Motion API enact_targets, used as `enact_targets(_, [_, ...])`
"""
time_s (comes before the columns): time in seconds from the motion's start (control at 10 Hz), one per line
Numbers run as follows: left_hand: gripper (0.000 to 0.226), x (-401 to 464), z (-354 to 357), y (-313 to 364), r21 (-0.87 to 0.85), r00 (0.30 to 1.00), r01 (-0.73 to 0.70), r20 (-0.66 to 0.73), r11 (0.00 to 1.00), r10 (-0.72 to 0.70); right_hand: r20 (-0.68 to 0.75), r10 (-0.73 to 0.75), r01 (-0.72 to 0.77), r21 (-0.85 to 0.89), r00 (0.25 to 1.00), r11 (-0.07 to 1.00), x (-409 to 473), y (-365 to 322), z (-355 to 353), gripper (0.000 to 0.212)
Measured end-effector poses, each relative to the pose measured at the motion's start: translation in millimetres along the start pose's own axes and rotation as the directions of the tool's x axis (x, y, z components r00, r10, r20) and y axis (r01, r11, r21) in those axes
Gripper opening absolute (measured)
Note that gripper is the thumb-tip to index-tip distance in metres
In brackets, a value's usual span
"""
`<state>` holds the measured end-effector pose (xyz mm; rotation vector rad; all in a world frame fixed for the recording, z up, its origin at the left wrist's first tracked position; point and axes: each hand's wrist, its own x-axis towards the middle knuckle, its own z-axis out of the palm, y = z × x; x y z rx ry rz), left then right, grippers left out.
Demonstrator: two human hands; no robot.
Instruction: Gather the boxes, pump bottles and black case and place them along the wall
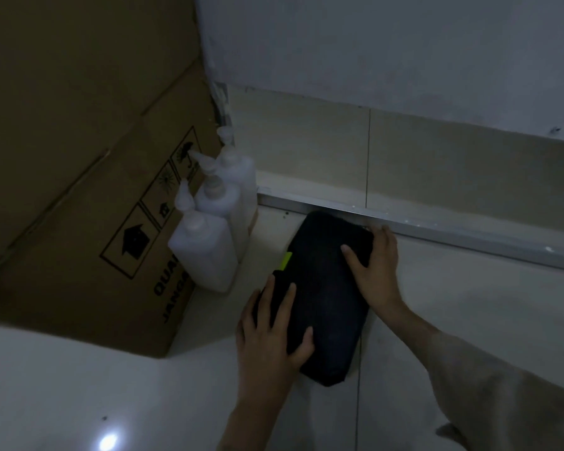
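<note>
Dim view. A large cardboard box [88, 177], cut off at the left and top, shows partial print "QUA" and "JANG". Three white pump bottles [209, 236] stand against it. The black case [326, 294] lies on the floor, its far end at the wall's metal strip [469, 236]. The left hand [271, 336] and the right hand [376, 265] rest flat on it, fingers straight.

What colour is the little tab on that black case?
Bright yellow-green tab on the black case, seen in the head view.
</note>
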<state>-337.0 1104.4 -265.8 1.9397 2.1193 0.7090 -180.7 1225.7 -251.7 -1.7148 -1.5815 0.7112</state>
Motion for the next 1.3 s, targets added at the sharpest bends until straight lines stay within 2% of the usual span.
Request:
enact_targets(0.1, [0.058,0,0,0,-0.003,1.000,-0.013,-0.018,1.000,0.013,-0.039,0.089,-0.072,0.325,0.995,0.943,-21,1,3,0.052])
enact_targets(0.2, [0.056,1,1,-3,0.033,0.995,-0.055,-0.076,0.998,0.058,-0.041,0.112,-0.092,0.337,0.993,0.937,-25,-1,15,0.059])
enact_targets(0.3, [0.055,10,0,-9,0.053,0.996,-0.015,-0.085,0.998,0.019,0.067,0.081,-0.095,0.242,0.994,0.966,-5,-12,25,0.074])
enact_targets(0.4, [0.055,17,0,-14,0.090,0.997,0.011,-0.083,0.996,-0.003,0.192,0.073,-0.106,0.171,0.979,0.980,10,-24,30,0.076])
enact_targets(0.6, [0.053,27,-2,-26,0.146,0.987,0.030,-0.161,0.989,-0.006,0.459,0.128,-0.176,0.064,0.879,0.982,34,-41,27,0.078])
enact_targets(0.8, [0.050,26,2,-26,0.126,0.987,0.026,-0.162,0.992,-0.005,0.487,0.175,-0.163,-0.067,0.856,0.984,46,-46,17,0.077])
enact_targets(0.9, [0.051,27,-3,-22,0.075,0.993,0.051,-0.114,0.996,-0.042,0.560,0.186,-0.105,-0.174,0.807,0.979,47,-65,7,0.076])
enact_targets(1.0, [0.051,28,-16,-15,0.073,0.994,0.093,0.049,0.993,-0.096,0.593,0.231,-0.107,-0.237,0.771,0.966,36,-83,-3,0.064])
enact_targets(1.1, [0.043,32,-48,-4,-0.030,0.964,0.176,0.208,0.984,-0.166,0.618,0.245,-0.139,-0.215,0.747,0.967,12,-97,-11,0.048])
enact_targets(1.2, [0.034,48,-119,21,-0.264,0.920,0.316,0.318,0.911,-0.227,0.604,0.204,-0.204,-0.069,0.770,0.977,-28,-133,-44,0.037])
enact_targets(1.3, [0.027,67,-198,60,-0.365,0.904,0.383,0.335,0.849,-0.265,0.599,0.162,-0.224,0.029,0.784,0.974,-35,-187,-96,0.031])
